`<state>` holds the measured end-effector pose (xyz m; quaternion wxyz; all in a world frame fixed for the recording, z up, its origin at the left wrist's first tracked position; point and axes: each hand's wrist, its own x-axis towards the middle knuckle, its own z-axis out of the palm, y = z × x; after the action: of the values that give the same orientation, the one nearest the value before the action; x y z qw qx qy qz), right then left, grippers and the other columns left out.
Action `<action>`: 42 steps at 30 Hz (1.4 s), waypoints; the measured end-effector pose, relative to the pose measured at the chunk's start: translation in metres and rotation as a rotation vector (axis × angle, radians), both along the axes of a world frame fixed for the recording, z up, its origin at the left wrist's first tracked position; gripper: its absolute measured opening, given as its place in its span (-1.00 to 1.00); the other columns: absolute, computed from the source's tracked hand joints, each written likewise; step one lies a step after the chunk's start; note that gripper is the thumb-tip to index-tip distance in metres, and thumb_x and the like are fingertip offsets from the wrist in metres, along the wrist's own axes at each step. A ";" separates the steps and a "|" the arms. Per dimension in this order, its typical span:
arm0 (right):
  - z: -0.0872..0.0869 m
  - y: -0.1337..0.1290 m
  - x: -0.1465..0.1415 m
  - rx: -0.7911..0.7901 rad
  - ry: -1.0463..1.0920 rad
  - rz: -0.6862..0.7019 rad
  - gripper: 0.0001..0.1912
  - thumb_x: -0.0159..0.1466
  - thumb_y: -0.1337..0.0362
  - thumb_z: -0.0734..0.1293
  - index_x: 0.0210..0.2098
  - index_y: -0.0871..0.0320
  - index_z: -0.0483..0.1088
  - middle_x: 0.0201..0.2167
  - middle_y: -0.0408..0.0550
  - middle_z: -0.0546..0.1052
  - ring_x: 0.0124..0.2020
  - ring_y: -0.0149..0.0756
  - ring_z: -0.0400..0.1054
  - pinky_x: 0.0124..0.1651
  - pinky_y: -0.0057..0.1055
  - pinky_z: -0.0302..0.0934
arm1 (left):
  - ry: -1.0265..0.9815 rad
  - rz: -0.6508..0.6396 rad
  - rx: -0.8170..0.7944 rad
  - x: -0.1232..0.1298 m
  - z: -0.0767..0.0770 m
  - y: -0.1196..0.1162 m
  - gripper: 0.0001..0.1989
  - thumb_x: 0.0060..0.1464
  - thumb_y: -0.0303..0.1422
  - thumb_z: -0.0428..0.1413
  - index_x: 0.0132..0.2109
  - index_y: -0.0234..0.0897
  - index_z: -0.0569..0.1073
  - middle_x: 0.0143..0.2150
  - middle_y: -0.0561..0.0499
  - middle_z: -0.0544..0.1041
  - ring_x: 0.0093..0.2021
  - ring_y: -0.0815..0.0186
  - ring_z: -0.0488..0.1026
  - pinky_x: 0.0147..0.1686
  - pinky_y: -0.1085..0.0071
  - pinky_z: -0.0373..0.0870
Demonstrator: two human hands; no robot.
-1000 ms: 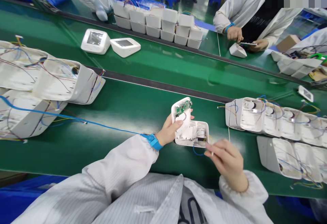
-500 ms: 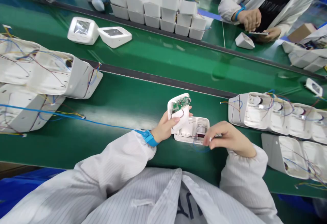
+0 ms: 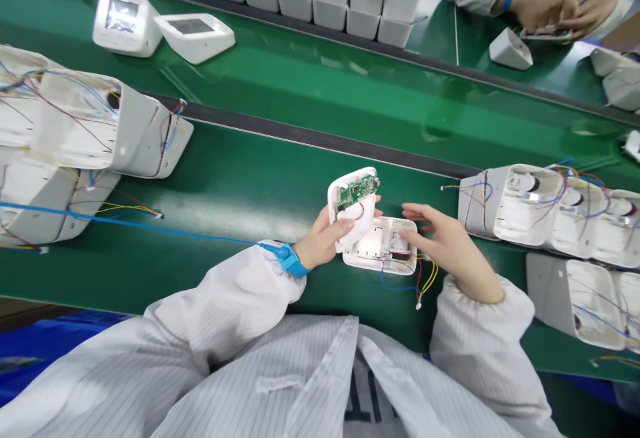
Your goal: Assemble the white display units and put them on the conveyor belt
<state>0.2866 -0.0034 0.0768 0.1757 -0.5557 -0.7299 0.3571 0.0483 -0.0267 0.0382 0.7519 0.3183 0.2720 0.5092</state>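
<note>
My left hand (image 3: 323,241) grips a white plastic cover (image 3: 356,226) with a green circuit board (image 3: 359,189) on its upper part. The cover is tilted over the left side of an open white housing (image 3: 377,263) on the green bench. From the housing's right end, a bundle of yellow, red and blue wires (image 3: 425,285) trails onto the bench, ending in a small white connector. Over the housing's right edge is my right hand (image 3: 445,241), its fingers apart and nothing in them; whether a fingertip touches the edge I cannot tell.
White housings with loose wires stand at left (image 3: 145,135) and right (image 3: 480,205). A blue wrist-strap cord (image 3: 190,230) crosses the bench to my left wrist. Beyond a dark rail, two white units with screens (image 3: 197,38) lie on the green surface. A co-worker's hands (image 3: 550,11) work opposite.
My right hand has let go of the wire connector, and its fingers have spread. The wires now hang loose at the housing's right end. My left hand still holds the cover.
</note>
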 end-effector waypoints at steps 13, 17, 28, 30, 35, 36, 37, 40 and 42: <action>0.009 0.003 0.009 -0.128 -0.019 0.248 -0.49 0.14 0.21 0.42 0.10 -0.01 0.42 0.01 -0.07 0.55 -0.09 -0.14 0.50 -0.08 -0.19 0.45 | 0.003 -0.052 0.050 0.001 -0.001 -0.004 -0.35 -0.03 -0.08 0.28 0.16 -0.31 0.40 0.11 -0.25 0.53 0.16 -0.12 0.43 0.12 0.01 0.38; 0.016 0.002 0.011 -0.147 0.015 0.296 -0.42 0.12 0.18 0.46 0.14 -0.02 0.39 0.06 -0.06 0.53 -0.04 -0.11 0.48 -0.03 -0.17 0.44 | 0.001 -0.046 0.048 0.002 0.000 -0.005 -0.34 -0.03 -0.08 0.28 0.16 -0.30 0.39 0.11 -0.24 0.53 0.16 -0.13 0.43 0.12 0.00 0.38; 0.011 -0.002 0.003 -0.091 -0.064 0.185 -0.57 0.17 0.16 0.45 0.04 0.00 0.44 -0.07 -0.06 0.58 -0.14 -0.10 0.51 -0.10 -0.15 0.45 | 0.011 -0.051 0.053 0.001 0.001 -0.005 -0.36 -0.02 -0.06 0.27 0.15 -0.28 0.41 0.13 -0.22 0.52 0.15 -0.13 0.44 0.10 0.03 0.39; 0.008 -0.002 0.001 -0.081 -0.083 0.139 -0.63 0.19 0.14 0.44 -0.01 0.03 0.46 -0.12 -0.06 0.59 -0.17 -0.11 0.52 -0.11 -0.16 0.44 | 0.012 -0.050 0.041 0.001 0.002 -0.005 -0.36 -0.02 -0.07 0.27 0.16 -0.28 0.41 0.12 -0.22 0.52 0.14 -0.13 0.44 0.10 0.03 0.39; 0.003 -0.003 -0.002 -0.024 -0.087 0.070 -0.70 0.25 0.08 0.39 -0.08 0.06 0.48 -0.17 -0.04 0.60 -0.20 -0.11 0.51 -0.17 -0.19 0.42 | 0.017 -0.050 0.019 0.000 0.003 -0.006 -0.36 -0.02 -0.08 0.27 0.16 -0.28 0.41 0.15 -0.21 0.51 0.16 -0.12 0.43 0.14 0.03 0.37; 0.003 -0.003 -0.002 -0.021 -0.088 0.077 -0.71 0.26 0.08 0.38 -0.08 0.05 0.48 -0.17 -0.04 0.60 -0.20 -0.12 0.51 -0.17 -0.19 0.42 | 0.017 -0.050 0.019 0.001 0.003 -0.006 -0.36 -0.02 -0.07 0.27 0.15 -0.29 0.42 0.16 -0.22 0.50 0.17 -0.13 0.42 0.14 0.03 0.37; 0.004 -0.003 -0.002 -0.026 -0.089 0.088 -0.72 0.27 0.08 0.37 -0.08 0.05 0.48 -0.17 -0.04 0.60 -0.21 -0.12 0.51 -0.17 -0.20 0.42 | 0.017 -0.049 0.021 0.001 0.004 -0.006 -0.36 -0.02 -0.07 0.27 0.15 -0.29 0.42 0.16 -0.23 0.49 0.17 -0.14 0.42 0.13 0.03 0.38; 0.010 -0.003 -0.001 -0.029 -0.080 0.092 -0.78 0.34 0.12 0.31 -0.07 0.02 0.47 -0.18 -0.07 0.61 -0.22 -0.17 0.52 -0.20 -0.25 0.41 | 0.016 -0.047 0.033 0.001 0.004 -0.006 -0.38 -0.02 -0.08 0.27 0.14 -0.29 0.43 0.16 -0.22 0.49 0.15 -0.13 0.43 0.10 0.04 0.40; 0.017 -0.003 0.001 0.011 -0.070 0.047 -0.80 0.35 0.14 0.30 -0.08 0.03 0.47 -0.20 -0.07 0.61 -0.22 -0.19 0.52 -0.24 -0.29 0.40 | 0.014 -0.042 0.039 0.001 0.003 -0.006 -0.38 -0.01 -0.08 0.27 0.15 -0.29 0.43 0.15 -0.21 0.50 0.15 -0.12 0.44 0.09 0.06 0.41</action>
<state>0.2877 -0.0067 0.0933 0.1449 -0.5497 -0.7504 0.3374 0.0496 -0.0325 0.0411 0.7541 0.3421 0.2606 0.4963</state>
